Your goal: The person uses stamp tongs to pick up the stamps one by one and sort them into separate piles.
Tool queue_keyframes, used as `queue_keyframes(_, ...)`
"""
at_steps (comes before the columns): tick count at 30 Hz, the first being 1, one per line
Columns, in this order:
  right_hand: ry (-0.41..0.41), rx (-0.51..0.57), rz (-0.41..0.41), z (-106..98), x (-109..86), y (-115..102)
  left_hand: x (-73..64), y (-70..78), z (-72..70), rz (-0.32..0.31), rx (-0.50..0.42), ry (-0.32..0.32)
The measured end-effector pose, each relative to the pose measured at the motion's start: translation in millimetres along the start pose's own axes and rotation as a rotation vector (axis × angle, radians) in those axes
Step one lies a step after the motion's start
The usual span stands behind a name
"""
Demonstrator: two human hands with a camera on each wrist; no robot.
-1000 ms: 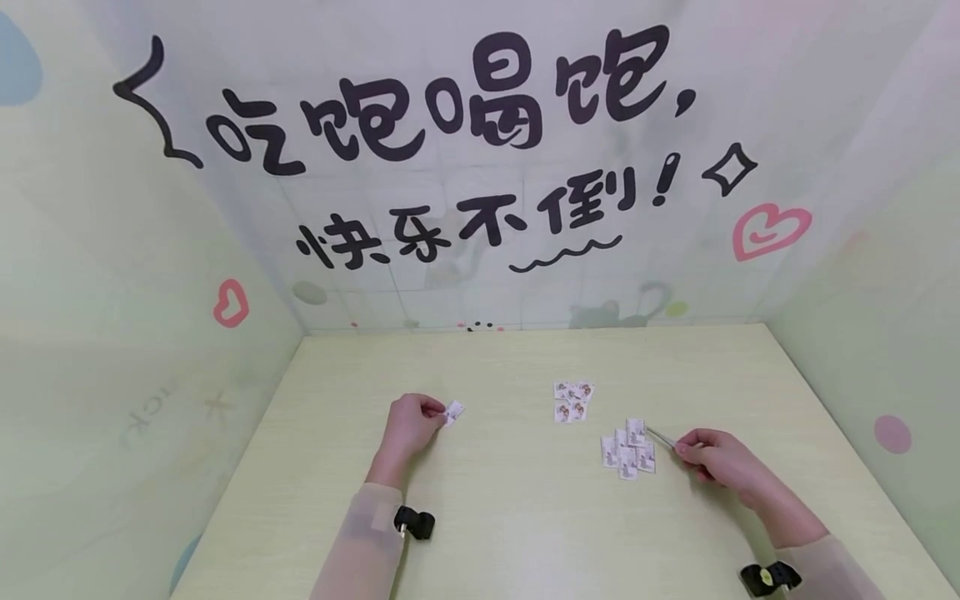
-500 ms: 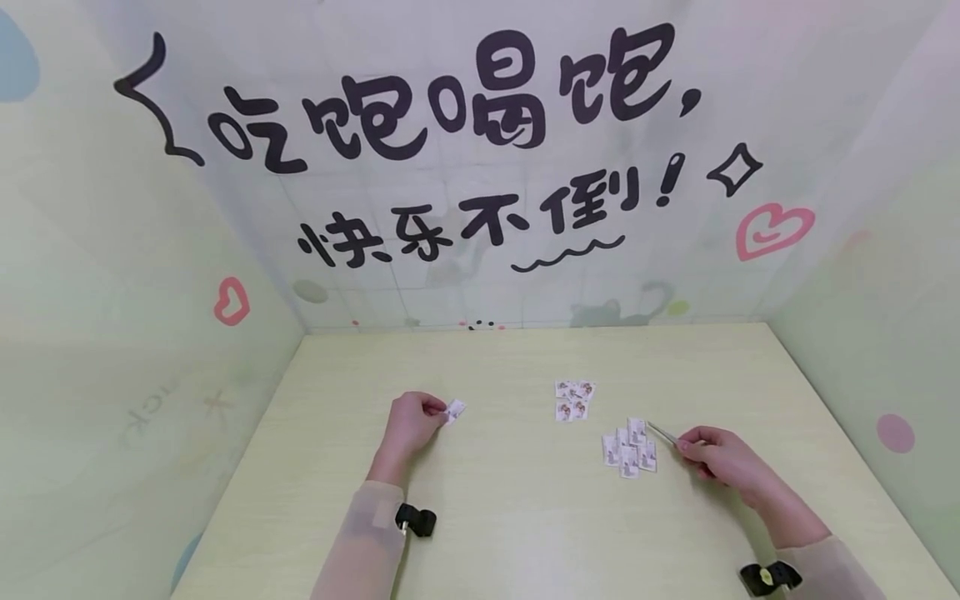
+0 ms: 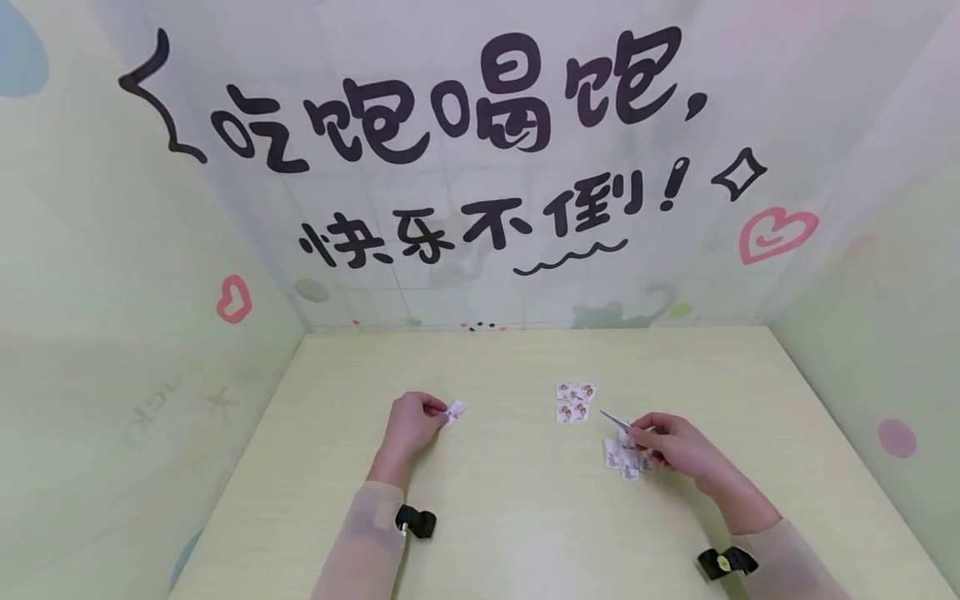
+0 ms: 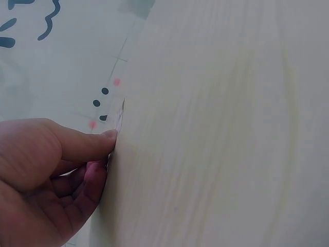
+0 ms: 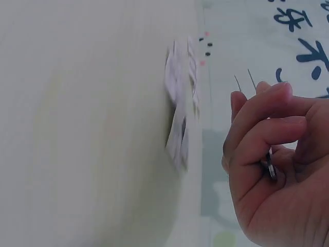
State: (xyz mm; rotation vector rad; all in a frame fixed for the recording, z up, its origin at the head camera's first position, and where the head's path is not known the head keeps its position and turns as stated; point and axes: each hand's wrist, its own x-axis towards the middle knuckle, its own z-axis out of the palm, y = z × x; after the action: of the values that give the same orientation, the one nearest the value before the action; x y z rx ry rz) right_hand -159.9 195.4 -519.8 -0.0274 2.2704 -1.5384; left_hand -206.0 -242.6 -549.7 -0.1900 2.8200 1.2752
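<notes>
Between thumb and fingers, my left hand (image 3: 414, 423) pinches a small white printed square (image 3: 455, 412) at the table surface. In the left wrist view that square (image 4: 120, 116) shows thin and edge-on beyond the thumb. My right hand (image 3: 678, 447) grips metal tweezers (image 3: 617, 420), held over a cluster of small white squares with greyish prints (image 3: 628, 467) and partly hiding it. The tweezers' two prongs (image 5: 250, 78) stand apart in the right wrist view, with nothing between them. Behind lies a second group of white squares with reddish-brown pictures (image 3: 574, 403).
The pale wooden table (image 3: 517, 517) meets a printed backdrop (image 3: 450, 300) at its rear edge, with similar sheets at both sides. A black wrist camera (image 3: 416, 522) sits on the left sleeve, another black camera (image 3: 726, 563) on the right.
My right hand has moved left with the tweezers, from beside the greyish-print cluster to over it, the tips now pointing toward the rear group. My left hand stays put with its square.
</notes>
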Motion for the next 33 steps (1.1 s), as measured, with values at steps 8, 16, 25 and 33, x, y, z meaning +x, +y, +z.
queue_keyframes(8, -0.125, -0.146, -0.172, 64, 46.6, -38, 0.3, 1.7, -0.2, 0.003, 0.003, -0.009)
queue_keyframes(16, -0.145, -0.268, -0.204, 121, 89.5, -64, 0.6, 0.2, 0.7, -0.011, 0.011, -0.011)
queue_keyframes(25, -0.106, -0.360, -0.201, 154, 120.5, -72, -0.7, -1.7, -1.0, 0.000, 0.011, -0.012)
queue_keyframes(33, -0.133, -0.337, -0.181, 161, 128.2, -79, -2.1, -0.2, -1.7, 0.012, 0.016, -0.014)
